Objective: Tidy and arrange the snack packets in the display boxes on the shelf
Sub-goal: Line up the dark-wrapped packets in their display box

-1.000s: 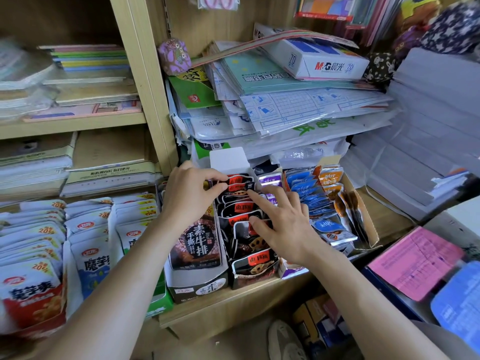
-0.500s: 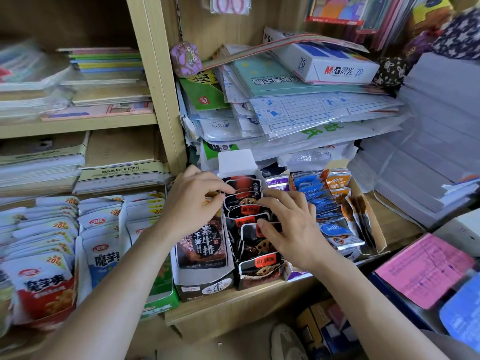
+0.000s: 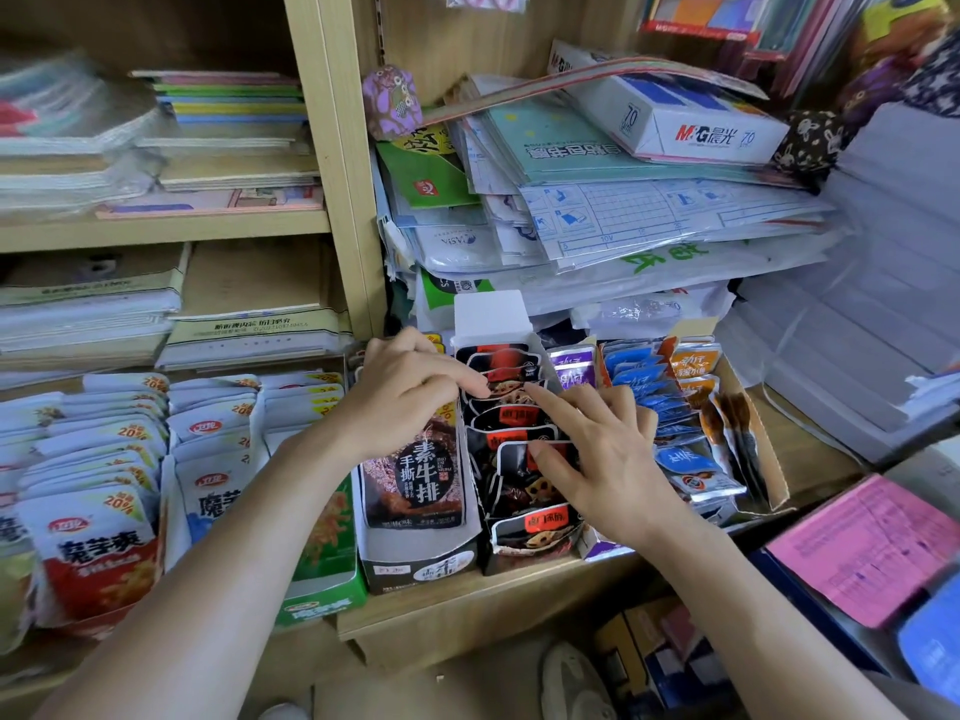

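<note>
The shelf [image 3: 467, 610] carries it all, with a sagging heap of papers [image 3: 649, 241] at the far side. In front of that stands a row of boxes. At the left, white packets [image 3: 104, 511] stand in files. In the middle a box [image 3: 415, 569] shows a large dark pouch. Right of it is the narrow box [image 3: 491, 317] with the white flap, and at the right a cardboard box [image 3: 774, 459] of blue packets.

We are working the narrow box, so we judge the step in hand to be squaring up its row. Our left hand [image 3: 410, 392] curls in from the left and seems to pinch the top of a far packet. Our right hand [image 3: 597, 459] lies spread, fingers straight, index touching a far packet and thumb pressing one nearer.

The dark packets [image 3: 519, 433] stand overlapped from far to near, and several lean unevenly. Next we would need to steady the far packets and draw the leaning ones upright and level. The touch must be light, since the thin pouches could slip sideways into the neighbouring boxes.
</note>
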Available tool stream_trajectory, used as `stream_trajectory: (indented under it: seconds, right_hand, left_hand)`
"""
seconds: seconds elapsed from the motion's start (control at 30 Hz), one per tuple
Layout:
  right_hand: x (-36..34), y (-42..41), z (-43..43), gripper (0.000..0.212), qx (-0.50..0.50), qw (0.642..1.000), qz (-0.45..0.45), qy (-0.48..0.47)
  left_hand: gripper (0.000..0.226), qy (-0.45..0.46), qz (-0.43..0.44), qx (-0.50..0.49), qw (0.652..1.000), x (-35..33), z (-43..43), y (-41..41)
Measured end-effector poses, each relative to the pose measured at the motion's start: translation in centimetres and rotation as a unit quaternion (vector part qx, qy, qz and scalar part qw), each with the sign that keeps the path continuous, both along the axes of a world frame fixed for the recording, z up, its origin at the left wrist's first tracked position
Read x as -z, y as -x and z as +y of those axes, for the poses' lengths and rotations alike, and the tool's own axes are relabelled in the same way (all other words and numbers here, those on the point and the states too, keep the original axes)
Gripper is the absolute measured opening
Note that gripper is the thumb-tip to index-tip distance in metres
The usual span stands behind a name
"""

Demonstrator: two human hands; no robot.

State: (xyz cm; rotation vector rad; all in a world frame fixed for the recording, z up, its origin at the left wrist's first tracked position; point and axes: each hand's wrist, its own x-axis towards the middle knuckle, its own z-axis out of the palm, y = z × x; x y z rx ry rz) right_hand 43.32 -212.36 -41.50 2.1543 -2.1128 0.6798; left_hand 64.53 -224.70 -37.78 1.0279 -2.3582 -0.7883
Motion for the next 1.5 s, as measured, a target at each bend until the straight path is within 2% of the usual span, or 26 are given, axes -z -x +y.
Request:
stream_trajectory:
  seconds: [0.2,0.37,0.43,0.57,0.7,0.8,1.03,1.23,1.37,1.5]
  right_hand:
    - [-0.5,0.1,-0.7,0.065,0.015,1.000,0.011,-0.013]
    - [-0.6,0.1,-0.2,0.042,-0.039,0.999,-0.022,0.013]
    - [-0.7,0.2,0.2,0.038,-0.055,0.997,-0.043,0.013]
    - [-0.7,0.2,1.0,0.033,-0.079,0.992,-0.095,0.009]
    - [-0.8,0.4,1.3,0.033,-0.080,0.989,-0.122,0.002]
    - [-0.9,0.5,1.4,0.035,-0.076,0.988,-0.137,-0.005]
    - [-0.7,0.5,1.7,0.050,-0.062,0.981,-0.185,-0.017]
    - [-0.5,0.2,1.5,0.045,-0.068,0.981,-0.183,-0.004]
    - [-0.3,0.0,1.1,0.056,0.004,0.990,-0.139,0.033]
    - [-0.1,0.0,0.9,0.049,0.020,0.986,-0.156,0.050]
  left_hand:
    - [0.055,-0.043,-0.025,0.004,0.999,-1.3,0.7,0.4]
    - [0.055,-0.080,0.006,0.070,0.994,-1.3,0.9,0.5]
    - [0.044,-0.040,0.002,0.043,0.998,-1.1,0.9,0.6]
    - [0.019,0.096,-0.067,-0.029,0.993,-0.3,0.4,0.7]
    - [0.019,0.176,-0.127,-0.036,0.975,0.0,0.0,1.6]
    - [0.014,0.209,-0.135,-0.039,0.968,-0.1,-0.2,2.3]
    - [0.008,0.200,-0.084,-0.061,0.974,0.3,-0.3,2.9]
    - [0.005,0.173,0.019,-0.080,0.982,0.5,-0.8,2.4]
    - [0.006,0.161,0.083,-0.083,0.980,0.8,-0.3,2.4]
    - [0.005,0.139,0.119,-0.079,0.980,0.9,-0.3,2.4]
